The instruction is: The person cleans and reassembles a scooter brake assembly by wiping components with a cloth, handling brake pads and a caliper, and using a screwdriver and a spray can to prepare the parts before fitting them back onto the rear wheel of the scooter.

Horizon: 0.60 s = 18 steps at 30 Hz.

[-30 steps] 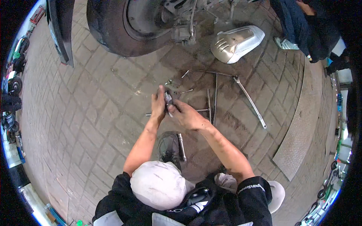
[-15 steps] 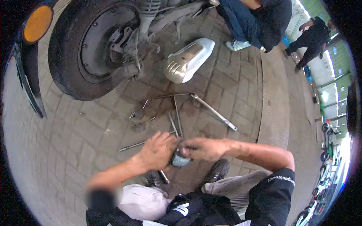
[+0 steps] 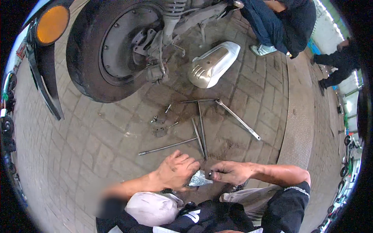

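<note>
A crinkled silver foil packet is in my left hand, whose fingers curl round its left side. Against the packet's right edge, my right hand is closed in a pinch. A small dark thing with a shiny spot shows at its fingertips, too small to name. Just beyond my hands lie T-handle wrenches and, farther right, a long silver bar wrench. Small metal parts and a bolt are scattered left of these tools.
A vehicle wheel with a caliper stands at the far left, near an orange reflector. A silver cover lies on the paving. One person crouches at the far right; another is farther off.
My hands have drawn slightly apart, and more of the foil packet shows between them. The whole view has shifted, so the tools and wheel appear farther right.
</note>
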Available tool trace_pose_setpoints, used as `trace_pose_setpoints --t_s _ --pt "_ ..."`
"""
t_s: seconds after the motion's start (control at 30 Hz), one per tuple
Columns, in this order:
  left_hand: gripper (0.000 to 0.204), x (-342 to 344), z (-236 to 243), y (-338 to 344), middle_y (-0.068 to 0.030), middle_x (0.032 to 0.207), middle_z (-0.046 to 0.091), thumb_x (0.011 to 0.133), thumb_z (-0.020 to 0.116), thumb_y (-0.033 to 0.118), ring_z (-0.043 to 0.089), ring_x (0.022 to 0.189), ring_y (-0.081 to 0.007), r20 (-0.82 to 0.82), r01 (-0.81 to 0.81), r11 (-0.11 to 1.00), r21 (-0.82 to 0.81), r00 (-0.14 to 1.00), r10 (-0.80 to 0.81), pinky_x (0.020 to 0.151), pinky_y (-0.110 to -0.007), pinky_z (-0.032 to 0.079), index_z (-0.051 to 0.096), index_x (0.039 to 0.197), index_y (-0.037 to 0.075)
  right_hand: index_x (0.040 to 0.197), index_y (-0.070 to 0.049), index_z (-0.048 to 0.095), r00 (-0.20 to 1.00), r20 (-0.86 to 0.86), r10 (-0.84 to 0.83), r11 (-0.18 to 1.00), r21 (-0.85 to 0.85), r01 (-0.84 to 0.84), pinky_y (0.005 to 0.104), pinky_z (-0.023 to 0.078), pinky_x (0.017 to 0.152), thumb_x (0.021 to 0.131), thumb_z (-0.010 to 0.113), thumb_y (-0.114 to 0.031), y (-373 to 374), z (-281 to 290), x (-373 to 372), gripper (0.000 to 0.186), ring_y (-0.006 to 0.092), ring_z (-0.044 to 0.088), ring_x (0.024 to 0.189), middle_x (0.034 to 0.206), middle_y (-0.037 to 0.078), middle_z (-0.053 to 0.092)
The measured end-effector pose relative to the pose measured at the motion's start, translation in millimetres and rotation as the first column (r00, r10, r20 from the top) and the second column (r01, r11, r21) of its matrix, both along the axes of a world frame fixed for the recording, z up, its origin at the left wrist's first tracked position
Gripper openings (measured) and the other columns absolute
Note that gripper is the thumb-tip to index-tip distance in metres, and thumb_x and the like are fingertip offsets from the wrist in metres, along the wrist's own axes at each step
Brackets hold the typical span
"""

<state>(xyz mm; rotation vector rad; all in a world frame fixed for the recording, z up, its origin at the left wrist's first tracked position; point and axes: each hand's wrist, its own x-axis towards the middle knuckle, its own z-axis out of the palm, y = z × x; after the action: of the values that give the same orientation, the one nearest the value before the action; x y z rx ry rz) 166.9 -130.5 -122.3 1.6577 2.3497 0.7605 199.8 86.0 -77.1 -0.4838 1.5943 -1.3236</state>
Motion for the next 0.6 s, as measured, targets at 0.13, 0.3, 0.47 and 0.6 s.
trace_pose_setpoints --t_s 0.13,0.3,0.47,0.6 --pt "0.054 0 -9 -1 -0.005 0.075 0.053 0.05 0.069 0.045 0.053 0.075 -0.0198 0.001 -0.036 0.993 0.113 0.999 0.037 0.068 -0.033 0.036 0.053 0.086 0.007 0.112 0.0 0.046 0.999 0.023 -0.035 0.997 0.063 0.033 0.0348 0.038 0.084 0.091 0.033 -0.042 6 -1 4 0.05 0.0207 0.049 0.095 0.1 0.017 0.056" --pt "0.053 0 -17 -14 -0.0066 0.076 0.055 0.049 0.071 0.04 0.054 0.075 -0.0222 0.107 -0.129 0.976 0.175 0.988 0.112 0.069 -0.034 0.037 0.054 0.085 0.005 0.105 0.001 0.049 0.997 0.071 -0.02 0.986 0.168 0.008 0.0362 0.039 0.08 0.09 0.033 -0.043 -3 -2 -2 0.049 0.0218 0.05 0.089 0.093 0.017 0.057" --pt "0.053 -1 -22 -24 -0.0077 0.079 0.057 0.043 0.072 0.037 0.055 0.075 -0.0242 0.123 -0.199 0.965 0.174 0.976 0.179 0.07 -0.036 0.039 0.056 0.082 0.005 0.103 0.002 0.048 0.986 -0.143 -0.088 0.996 0.006 0.089 0.0373 0.039 0.079 0.09 0.036 -0.041 -18 -7 -1 0.046 0.0227 0.051 0.087 0.092 0.02 0.056" --pt "0.053 -4 -25 -13 -0.0079 0.08 0.057 0.04 0.073 0.036 0.055 0.076 -0.0259 0.105 -0.191 0.971 0.145 0.979 0.177 0.071 -0.037 0.04 0.056 0.08 0.006 0.107 0.004 0.048 0.959 -0.265 -0.1 0.995 -0.013 0.1 0.0357 0.039 0.083 0.091 0.039 -0.032 -4 -19 8 0.041 0.0247 0.052 0.092 0.097 0.02 0.056"
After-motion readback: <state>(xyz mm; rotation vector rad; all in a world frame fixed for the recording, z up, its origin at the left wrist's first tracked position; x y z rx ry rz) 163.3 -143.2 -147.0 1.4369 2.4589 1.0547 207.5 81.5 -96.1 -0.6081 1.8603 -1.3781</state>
